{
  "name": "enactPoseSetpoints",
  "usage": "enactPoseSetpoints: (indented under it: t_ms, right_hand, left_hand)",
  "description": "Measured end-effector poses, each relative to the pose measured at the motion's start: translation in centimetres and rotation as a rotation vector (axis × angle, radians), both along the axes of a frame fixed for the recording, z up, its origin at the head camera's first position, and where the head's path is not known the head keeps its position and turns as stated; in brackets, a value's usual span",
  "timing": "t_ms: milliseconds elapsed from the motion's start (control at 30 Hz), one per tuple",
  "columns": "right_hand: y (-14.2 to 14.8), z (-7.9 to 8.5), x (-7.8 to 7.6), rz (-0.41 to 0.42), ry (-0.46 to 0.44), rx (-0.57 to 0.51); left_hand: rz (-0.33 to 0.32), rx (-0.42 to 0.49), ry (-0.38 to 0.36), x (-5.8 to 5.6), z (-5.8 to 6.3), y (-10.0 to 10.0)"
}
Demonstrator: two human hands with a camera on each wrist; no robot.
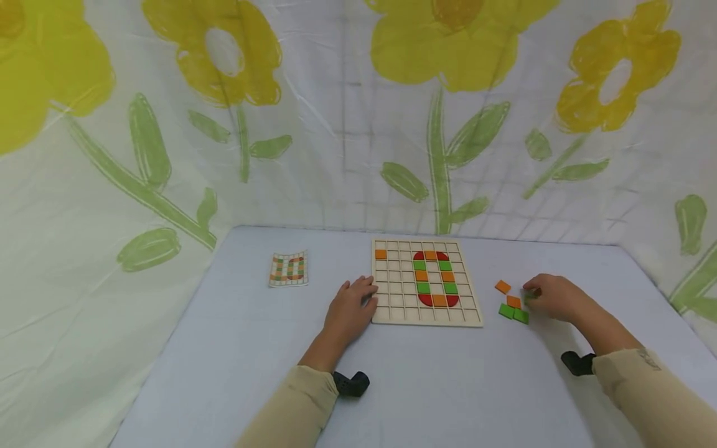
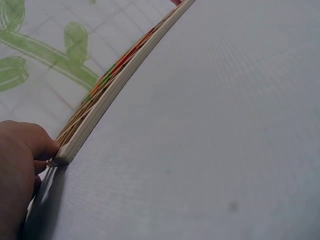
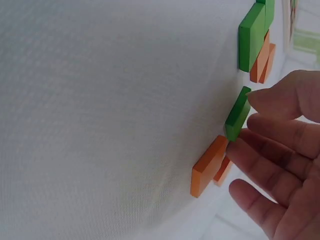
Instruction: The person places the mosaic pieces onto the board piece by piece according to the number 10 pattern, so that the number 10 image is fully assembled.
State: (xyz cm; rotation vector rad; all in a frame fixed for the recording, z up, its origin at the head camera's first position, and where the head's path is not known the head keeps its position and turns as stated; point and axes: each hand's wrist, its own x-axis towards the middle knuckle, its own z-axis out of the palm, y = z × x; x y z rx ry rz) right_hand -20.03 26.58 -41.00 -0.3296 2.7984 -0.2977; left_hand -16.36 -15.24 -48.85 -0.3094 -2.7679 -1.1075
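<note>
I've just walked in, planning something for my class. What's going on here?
A person's left hand touches the left edge of a gridded board, where red, orange and green tiles form a ring. To the board's right, the right hand pinches a green tile near other loose tiles. A patterned card lies left of the board.

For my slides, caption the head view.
Left grip touches a gridded board; right grip, a green tile near loose tiles.

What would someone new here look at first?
Probably the big yellow flowers on the pale sheet behind the table. Next, the pale board, where red, orange and green tiles make a ring right of its middle. Then the two hands: left hand at the board's left edge, right hand by loose tiles farther right.
</note>
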Motion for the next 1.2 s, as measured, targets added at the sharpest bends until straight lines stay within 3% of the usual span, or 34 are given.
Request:
enactPoseSetpoints:
  t_ms: [167, 500, 667, 800, 900, 1033, 1200]
  right_hand:
    - [0.3, -0.3, -0.3, 0.084, 0.044, 0.04]
    - [1.1, -0.9, -0.8, -0.037, 0.011, -0.021]
    - [1.0, -0.6, -0.7, -0.004, 0.049, -0.018]
    - [0.6, 0.5, -2.0, 0.042, -0.034, -0.014]
    - [-1.0, 1.5, -3.6, 0.076, -0.068, -0.037]
    - [-5.2, 2.7, -5.9, 0.135, 0.004, -0.088]
    - [-11.4, 2.3, -8.1, 0.188, 0.054, -0.162]
  left_hand:
    - [0.003, -0.01, -0.003, -0.1, -0.1, 0.0]
    - [-0.002, -0.016, -0.002, 0.0, -0.2, -0.1]
    - [-0.001, -0.019, -0.005, -0.1, -0.1, -0.1]
    - [-0.002, -0.002, -0.024, -0.2, 0.0, -0.1]
    - [-0.007, -0.001, -0.028, -0.3, 0.0, -0.1]
    - [-0.005, -0.01, -0.018, -0.3, 0.0, -0.2]
    - [-0.008, 0.007, -0.031, -0.2, -0.1, -0.1]
